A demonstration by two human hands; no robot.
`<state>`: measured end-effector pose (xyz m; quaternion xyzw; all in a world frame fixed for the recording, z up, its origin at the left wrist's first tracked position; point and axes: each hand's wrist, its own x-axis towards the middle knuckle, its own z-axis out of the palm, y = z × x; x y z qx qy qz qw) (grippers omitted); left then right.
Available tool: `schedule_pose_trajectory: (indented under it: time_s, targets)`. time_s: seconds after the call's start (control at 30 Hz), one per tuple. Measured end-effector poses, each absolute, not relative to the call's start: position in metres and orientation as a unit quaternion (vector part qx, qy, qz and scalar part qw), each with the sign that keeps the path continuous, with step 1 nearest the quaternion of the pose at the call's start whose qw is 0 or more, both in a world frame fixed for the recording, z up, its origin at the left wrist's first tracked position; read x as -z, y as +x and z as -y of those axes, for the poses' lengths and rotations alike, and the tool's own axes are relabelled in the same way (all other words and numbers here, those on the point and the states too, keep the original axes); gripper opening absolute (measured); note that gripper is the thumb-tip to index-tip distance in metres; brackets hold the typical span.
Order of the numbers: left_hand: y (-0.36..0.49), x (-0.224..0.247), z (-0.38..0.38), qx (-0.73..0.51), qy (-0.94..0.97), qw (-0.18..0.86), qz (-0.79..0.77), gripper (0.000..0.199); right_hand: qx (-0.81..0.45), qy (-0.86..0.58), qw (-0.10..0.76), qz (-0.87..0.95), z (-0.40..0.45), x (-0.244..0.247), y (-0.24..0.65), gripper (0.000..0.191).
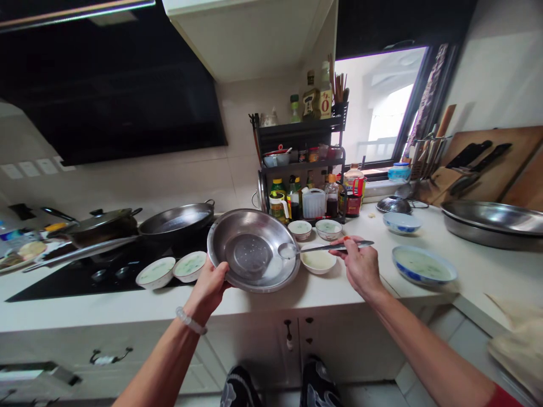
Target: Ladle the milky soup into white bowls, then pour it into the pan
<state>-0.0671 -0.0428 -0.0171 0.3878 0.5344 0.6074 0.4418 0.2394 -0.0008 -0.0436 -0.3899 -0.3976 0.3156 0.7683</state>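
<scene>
My left hand [211,287] grips the near left rim of a steel basin [248,254], which is tilted to the right. A little whitish liquid has pooled at the basin's lower right side. In my right hand [360,265] is the handle of a metal spoon [316,248]; its bowl, with pale liquid in it, is over the basin's right rim. Just below and right of that rim stands a white bowl [319,263] of pale liquid, partly hidden by the basin. Two small bowls of greenish-flecked soup [328,228] stand behind it.
Two more soup bowls [156,273] stand left of the basin, by the black cooktop [51,285] with a wok [176,220]. A larger blue-rimmed bowl [424,265] and a smaller one [402,223] are at right, near steel pans [496,220]. A seasoning rack [301,130] stands behind.
</scene>
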Motion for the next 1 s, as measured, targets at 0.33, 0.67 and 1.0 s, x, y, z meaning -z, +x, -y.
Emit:
schedule_pose_trajectory:
  time_s: [0.33, 0.67, 1.0]
  targets:
    - [-0.069, 0.013, 0.043, -0.611, 0.388, 0.437, -0.534, 0.039, -0.224, -0.431, 0.773, 0.408, 0.006, 0.053, 0.283, 0.022]
    - [-0.063, 0.006, 0.037, -0.605, 0.422, 0.415, -0.533, 0.044, -0.012, -0.34, 0.605, 0.72, 0.04, 0.077, 0.296, 0.015]
    - [-0.038, -0.025, 0.015, -0.589, 0.496, 0.39, -0.506, 0.084, -0.023, -0.293, 0.588, 0.753, 0.037, 0.085, 0.309, 0.02]
